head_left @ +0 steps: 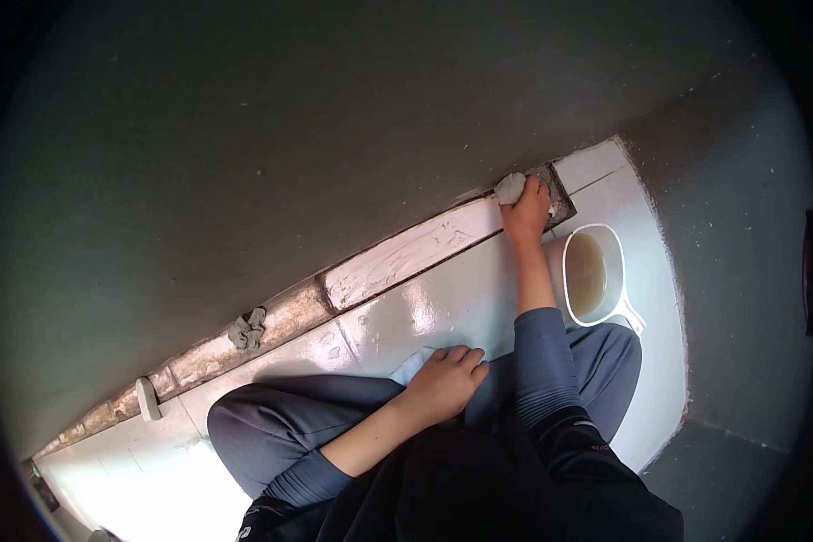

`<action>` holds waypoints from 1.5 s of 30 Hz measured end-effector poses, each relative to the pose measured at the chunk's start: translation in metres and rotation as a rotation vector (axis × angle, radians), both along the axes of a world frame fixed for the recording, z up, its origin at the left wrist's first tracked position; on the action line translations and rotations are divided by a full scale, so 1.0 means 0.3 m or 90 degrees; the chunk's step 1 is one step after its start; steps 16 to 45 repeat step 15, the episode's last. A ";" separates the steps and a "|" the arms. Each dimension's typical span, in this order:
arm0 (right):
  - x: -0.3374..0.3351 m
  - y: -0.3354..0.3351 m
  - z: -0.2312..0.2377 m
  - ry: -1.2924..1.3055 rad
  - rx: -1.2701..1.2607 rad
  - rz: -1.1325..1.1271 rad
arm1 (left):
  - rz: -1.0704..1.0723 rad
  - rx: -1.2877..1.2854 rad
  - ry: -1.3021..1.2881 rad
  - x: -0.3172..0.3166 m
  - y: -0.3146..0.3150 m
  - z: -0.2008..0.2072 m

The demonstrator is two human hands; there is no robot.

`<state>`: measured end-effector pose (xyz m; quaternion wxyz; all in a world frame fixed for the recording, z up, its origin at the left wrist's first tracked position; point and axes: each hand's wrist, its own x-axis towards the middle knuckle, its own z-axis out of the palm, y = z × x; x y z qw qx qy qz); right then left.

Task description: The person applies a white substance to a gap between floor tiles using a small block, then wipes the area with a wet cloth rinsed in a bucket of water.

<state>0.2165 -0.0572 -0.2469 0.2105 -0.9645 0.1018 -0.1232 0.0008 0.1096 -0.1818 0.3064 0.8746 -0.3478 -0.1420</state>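
Note:
At the far right end of a smeared white strip, my right hand is closed round a wadded grey lump, possibly a cloth or sponge. The lump touches the strip by the foot of the wall. My left hand rests on my lap, fingers loosely bent and slightly apart, with nothing seen in it. A light blue cloth-like piece shows beside that hand. To the right of my right forearm stands a white jug with a handle, holding cloudy brownish liquid.
A dark wall rises along the strip. Left of the strip, the rough brown channel holds a crumpled grey clump. A pale rounded bar lies across the channel farther left. Shiny pale tiles run beneath me.

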 end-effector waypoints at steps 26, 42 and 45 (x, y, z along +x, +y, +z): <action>0.053 -0.112 -0.105 -0.118 0.121 -0.148 | 0.015 0.000 -0.092 -0.003 0.009 0.022; 0.053 -0.112 -0.105 -0.118 0.121 -0.148 | 0.015 0.000 -0.092 -0.003 0.009 0.022; 0.053 -0.112 -0.105 -0.118 0.121 -0.148 | 0.015 0.000 -0.092 -0.003 0.009 0.022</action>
